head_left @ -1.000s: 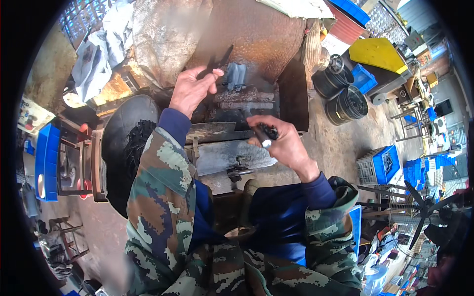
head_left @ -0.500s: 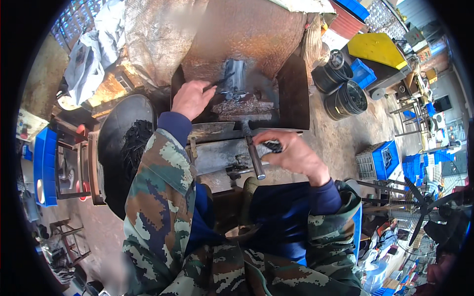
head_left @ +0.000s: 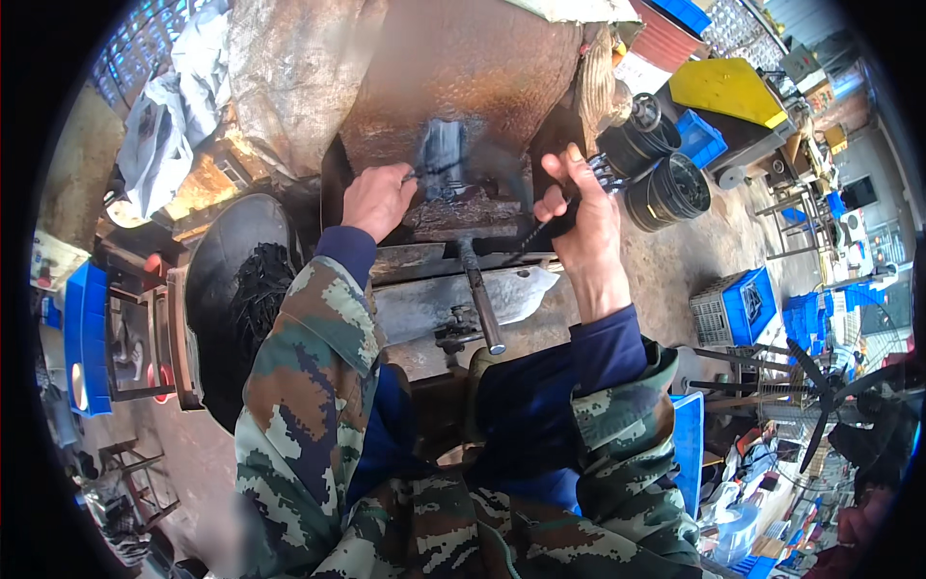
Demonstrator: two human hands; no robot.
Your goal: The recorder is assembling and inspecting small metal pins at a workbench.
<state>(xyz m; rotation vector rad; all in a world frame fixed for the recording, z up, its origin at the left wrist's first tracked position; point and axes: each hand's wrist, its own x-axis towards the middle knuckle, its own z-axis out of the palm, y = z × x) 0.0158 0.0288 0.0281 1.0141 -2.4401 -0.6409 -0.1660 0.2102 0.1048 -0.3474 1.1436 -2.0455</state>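
Note:
My left hand (head_left: 379,201) is closed in a pinch at the left of a pale, blurred grinding wheel (head_left: 446,150). A slim dark metal piece (head_left: 413,177) pokes from its fingertips toward the wheel. Raised to the right of the wheel, my right hand (head_left: 590,227) is curled around several thin dark metal pieces (head_left: 606,172), whose ends show past the fingers. Another slender, ridged dark piece (head_left: 533,236) slants down from under its fingers; whether it is gripped I cannot tell. Below the wheel, a crusted ledge (head_left: 463,217) and a metal rod (head_left: 479,297) point toward me.
At my left a black pan (head_left: 214,265) holds a heap of thin dark pieces (head_left: 262,280). Black buckets (head_left: 666,193) stand on the right, with a blue-and-grey crate (head_left: 735,309) nearer. A fan (head_left: 825,391) is at lower right. A brown sheet (head_left: 473,58) hangs behind the wheel.
My right hand has risen from beside the rod to the right of the wheel, turning as it went. My left hand has stayed near the wheel; less of its piece shows now.

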